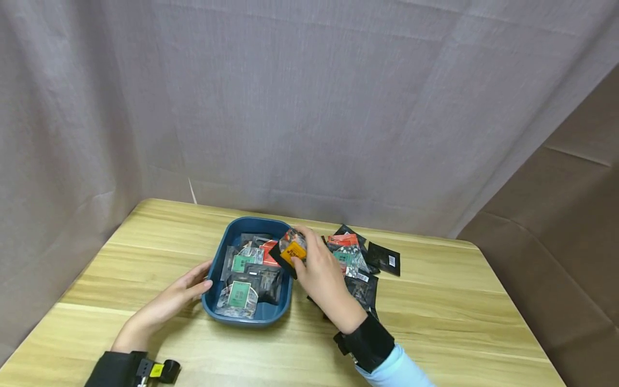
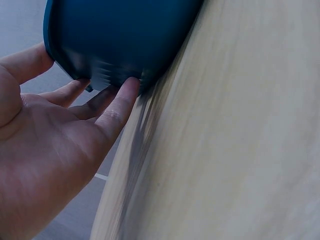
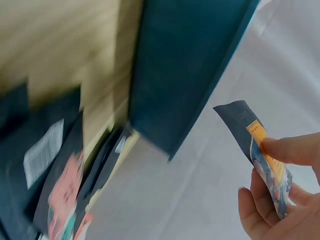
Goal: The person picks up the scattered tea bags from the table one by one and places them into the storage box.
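the left forearm reaches in from the near left of the blue tray (image 1: 242,322), and the left hand (image 1: 176,294) rests at the tray's left side, thumb at the rim and fingers extended against the outer wall; it is loosely spread, touching the tray without closing round it. the right arm comes from the tray's near right, a light blue sleeve (image 1: 398,371) behind a black wrist strap (image 1: 365,344). the right hand (image 1: 321,269) pinches an orange-labelled packet (image 1: 293,251) between thumb and fingers, held tilted above the tray's right rim. this packet is thin, flat and slightly bowed, dark with a picture print.

the tray is smooth, deep and round-cornered. inside it lie green-labelled packets (image 1: 238,295) and a glossy dark packet (image 1: 269,283). right of the tray, a loose pile of packets (image 1: 350,258) overlaps. beneath the tray, the wooden table (image 1: 435,322) shows pale, streaked grain; beyond it hangs creased grey cloth (image 1: 338,107).
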The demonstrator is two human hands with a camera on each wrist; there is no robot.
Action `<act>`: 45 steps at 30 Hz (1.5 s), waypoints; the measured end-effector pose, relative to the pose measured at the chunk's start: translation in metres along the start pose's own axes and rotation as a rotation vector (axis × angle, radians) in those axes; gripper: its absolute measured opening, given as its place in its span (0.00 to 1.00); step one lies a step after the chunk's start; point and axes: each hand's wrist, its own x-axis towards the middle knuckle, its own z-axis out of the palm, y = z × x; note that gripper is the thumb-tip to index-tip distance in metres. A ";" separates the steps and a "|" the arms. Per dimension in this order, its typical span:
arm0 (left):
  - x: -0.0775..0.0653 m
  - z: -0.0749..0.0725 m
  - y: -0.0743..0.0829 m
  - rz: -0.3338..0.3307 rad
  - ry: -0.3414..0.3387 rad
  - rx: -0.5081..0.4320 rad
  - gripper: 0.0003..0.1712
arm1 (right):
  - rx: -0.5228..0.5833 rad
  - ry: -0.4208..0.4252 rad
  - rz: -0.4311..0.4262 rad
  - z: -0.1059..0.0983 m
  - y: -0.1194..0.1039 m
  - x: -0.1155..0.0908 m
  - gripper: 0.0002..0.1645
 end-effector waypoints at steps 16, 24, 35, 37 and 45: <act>0.001 -0.002 -0.003 0.009 -0.002 -0.011 0.38 | -0.105 -0.195 -0.337 0.052 -0.040 -0.023 0.39; 0.002 -0.004 -0.004 0.030 -0.018 -0.007 0.38 | -0.081 -0.286 -0.339 0.063 -0.047 -0.025 0.38; 0.001 -0.004 -0.003 0.019 -0.019 -0.008 0.37 | -0.096 -0.295 -0.318 0.061 -0.046 -0.026 0.32; 0.001 -0.004 -0.003 0.019 -0.019 -0.006 0.37 | -0.088 -0.272 -0.340 0.060 -0.045 -0.026 0.30; 0.001 -0.003 -0.002 0.024 -0.019 -0.005 0.37 | -0.025 -0.214 -0.339 0.054 -0.040 -0.023 0.23</act>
